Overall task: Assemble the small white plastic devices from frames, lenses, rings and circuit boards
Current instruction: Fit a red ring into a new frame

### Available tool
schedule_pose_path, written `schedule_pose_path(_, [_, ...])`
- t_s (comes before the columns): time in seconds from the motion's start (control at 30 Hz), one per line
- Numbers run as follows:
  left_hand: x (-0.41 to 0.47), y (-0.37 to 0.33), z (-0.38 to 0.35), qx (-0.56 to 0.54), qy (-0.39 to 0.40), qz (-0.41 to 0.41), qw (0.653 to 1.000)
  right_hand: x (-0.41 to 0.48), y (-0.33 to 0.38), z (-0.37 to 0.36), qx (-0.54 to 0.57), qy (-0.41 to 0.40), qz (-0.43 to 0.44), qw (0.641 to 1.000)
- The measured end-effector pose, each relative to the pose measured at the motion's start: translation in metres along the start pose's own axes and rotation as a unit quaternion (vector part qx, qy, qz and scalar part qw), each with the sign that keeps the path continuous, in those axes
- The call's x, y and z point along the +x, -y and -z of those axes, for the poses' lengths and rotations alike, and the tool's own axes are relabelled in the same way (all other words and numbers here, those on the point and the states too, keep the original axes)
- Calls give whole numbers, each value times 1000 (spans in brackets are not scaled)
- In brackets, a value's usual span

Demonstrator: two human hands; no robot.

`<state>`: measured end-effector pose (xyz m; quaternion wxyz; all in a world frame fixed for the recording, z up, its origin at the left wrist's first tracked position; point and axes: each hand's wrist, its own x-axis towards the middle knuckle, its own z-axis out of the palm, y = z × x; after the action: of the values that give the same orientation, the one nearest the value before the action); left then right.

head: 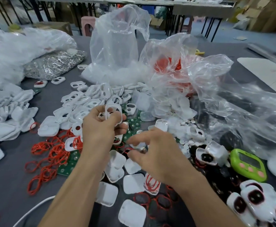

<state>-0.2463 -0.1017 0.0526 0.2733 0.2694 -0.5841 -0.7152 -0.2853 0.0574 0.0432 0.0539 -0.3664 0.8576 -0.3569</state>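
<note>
While my left hand point(101, 126) grips a white frame point(116, 110) at centre, my right hand point(153, 149) curls over a near red ring point(127, 151); its grasp is unclear. I should pinch one ring only.

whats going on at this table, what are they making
A person is assembling small white plastic devices at a grey table strewn with parts. The left hand holds a white rounded-square plastic frame above the pile of white frames. The right hand reaches down beside a red rubber ring; blur hides whether it holds anything. At near right lie finished white units with dark lenses.
</note>
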Motion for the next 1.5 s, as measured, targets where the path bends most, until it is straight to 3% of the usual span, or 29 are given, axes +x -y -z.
schedule_pose_path(0.1, [0,1,-3,41,3,-13,999,2,2,-7,-16,14,13,1000])
schedule_pose_path(0.23, [-6,-1,-6,55,31,-10,998,4,-5,2,176,-58,-69,980])
schedule_pose_path(0.37, [-11,1,-13,50,90,21,994,10,-15,19,257,-156,-140,943])
schedule_pose_path(0.5, [-17,3,-21,48,162,50,984,10,-21,28,296,-213,-146,919])
schedule_pose_path(0.7, [-17,8,-22,42,222,69,972,11,-21,30,328,-196,-104,918])
schedule_pose_path(1.0, [-15,13,-24,25,256,96,961,8,-20,26,146,-187,-36,971])
schedule_pose_path(1.23, [-13,10,-23,-11,275,139,951,7,-17,26,45,-186,-8,981])
schedule_pose_path(1.5, [-16,12,-24,24,290,106,951,7,-13,24,-22,-190,23,981])
